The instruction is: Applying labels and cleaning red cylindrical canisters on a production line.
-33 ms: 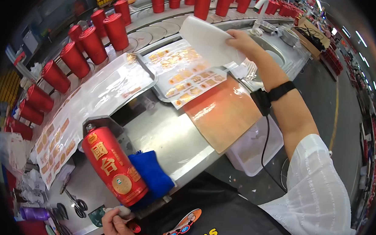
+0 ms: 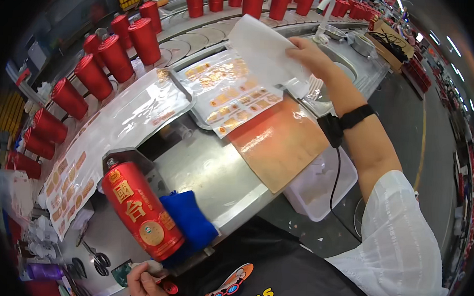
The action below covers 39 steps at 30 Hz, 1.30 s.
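Step, I judge: white sheet (image 2: 261, 45) peel-back over decal sheet (image 2: 239, 102), 12 o'clock | right hand (image 2: 309, 55), 1 o'clock, pinches its edge | left hand (image 2: 145, 285), 7 o'clock, curled, can't tell grip | next move calls for steady pull

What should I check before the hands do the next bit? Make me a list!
1. Right hand has the white sheet: ok, held by its edge.
2. White sheet completely clear of the gold stickers: cannot tell; it covers the spot where they might meet.
3. Red bottle lying down: ok, next to the blue cloth.
4. Left hand free: cannot tell; something pale is at its fingertips.
5. Scissors apart from both hands: ok.
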Each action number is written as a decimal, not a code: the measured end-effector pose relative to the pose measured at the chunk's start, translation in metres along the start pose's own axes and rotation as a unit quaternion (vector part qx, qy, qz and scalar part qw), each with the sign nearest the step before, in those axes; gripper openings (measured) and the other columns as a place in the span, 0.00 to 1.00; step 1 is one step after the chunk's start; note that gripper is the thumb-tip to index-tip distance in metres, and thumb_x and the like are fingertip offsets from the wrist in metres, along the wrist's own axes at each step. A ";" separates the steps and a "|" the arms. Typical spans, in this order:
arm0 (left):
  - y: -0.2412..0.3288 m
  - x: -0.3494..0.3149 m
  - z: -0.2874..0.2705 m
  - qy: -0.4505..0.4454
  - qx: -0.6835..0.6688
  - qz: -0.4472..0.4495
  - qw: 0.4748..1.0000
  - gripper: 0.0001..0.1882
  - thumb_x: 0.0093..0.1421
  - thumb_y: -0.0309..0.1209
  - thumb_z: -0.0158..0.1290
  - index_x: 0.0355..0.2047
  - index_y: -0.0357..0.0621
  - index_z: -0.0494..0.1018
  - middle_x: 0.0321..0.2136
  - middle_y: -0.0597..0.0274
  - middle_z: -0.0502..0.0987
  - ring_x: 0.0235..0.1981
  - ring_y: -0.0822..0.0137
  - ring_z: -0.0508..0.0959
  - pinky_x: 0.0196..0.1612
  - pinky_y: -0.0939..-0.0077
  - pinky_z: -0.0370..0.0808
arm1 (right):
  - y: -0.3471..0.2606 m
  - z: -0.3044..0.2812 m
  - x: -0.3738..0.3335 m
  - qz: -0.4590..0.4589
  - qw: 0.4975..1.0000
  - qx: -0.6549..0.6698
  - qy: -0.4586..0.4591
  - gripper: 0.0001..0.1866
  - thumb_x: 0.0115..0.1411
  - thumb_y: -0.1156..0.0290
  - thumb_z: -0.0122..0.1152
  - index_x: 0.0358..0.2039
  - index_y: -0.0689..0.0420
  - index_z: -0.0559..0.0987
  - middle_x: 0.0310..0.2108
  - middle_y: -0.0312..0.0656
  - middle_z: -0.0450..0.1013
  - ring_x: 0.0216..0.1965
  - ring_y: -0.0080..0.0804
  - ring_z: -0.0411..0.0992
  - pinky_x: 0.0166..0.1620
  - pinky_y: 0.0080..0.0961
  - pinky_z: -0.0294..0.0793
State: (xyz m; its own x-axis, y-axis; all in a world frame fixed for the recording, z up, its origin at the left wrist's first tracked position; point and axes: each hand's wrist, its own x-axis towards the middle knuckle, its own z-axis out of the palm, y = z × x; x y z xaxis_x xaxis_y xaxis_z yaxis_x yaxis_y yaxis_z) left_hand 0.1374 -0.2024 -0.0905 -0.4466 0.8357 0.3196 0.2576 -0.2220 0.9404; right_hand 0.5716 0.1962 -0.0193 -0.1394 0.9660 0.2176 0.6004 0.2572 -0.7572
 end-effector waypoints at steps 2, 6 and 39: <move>-0.003 0.002 -0.004 -0.004 0.016 0.013 1.000 0.09 0.66 0.27 0.39 0.40 0.35 0.68 0.29 0.60 0.71 0.24 0.75 0.70 0.28 0.82 0.68 | 0.010 -0.026 -0.028 0.054 0.980 0.189 -0.009 0.21 0.56 0.72 0.56 0.50 0.63 0.70 0.42 0.40 0.72 0.41 0.27 0.72 0.44 0.26 0.73; 0.021 0.004 0.014 0.021 0.030 -0.044 0.998 0.10 0.64 0.26 0.43 0.40 0.32 0.69 0.27 0.55 0.76 0.25 0.67 0.74 0.30 0.76 0.72 | 0.062 -0.075 -0.099 0.083 0.925 0.367 0.052 0.22 0.58 0.71 0.57 0.53 0.62 0.68 0.43 0.42 0.72 0.43 0.29 0.72 0.48 0.28 0.73; -0.015 0.020 0.014 -0.100 0.301 0.119 0.941 0.42 0.54 0.49 0.56 0.59 0.32 0.56 0.50 0.46 0.66 0.50 0.52 0.67 0.54 0.61 0.62 | -0.113 0.066 -0.166 -0.218 0.963 -0.112 -0.113 0.07 0.55 0.76 0.59 0.36 0.61 0.75 0.31 0.47 0.73 0.31 0.42 0.73 0.35 0.30 0.71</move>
State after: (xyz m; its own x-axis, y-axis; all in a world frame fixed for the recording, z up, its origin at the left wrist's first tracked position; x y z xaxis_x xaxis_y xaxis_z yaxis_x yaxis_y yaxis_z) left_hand 0.1361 -0.1752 -0.0994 -0.1610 0.8896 0.4275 0.7953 -0.1395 0.5899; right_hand 0.4749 0.0086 -0.0104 -0.5693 0.7547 0.3260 0.5971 0.6521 -0.4671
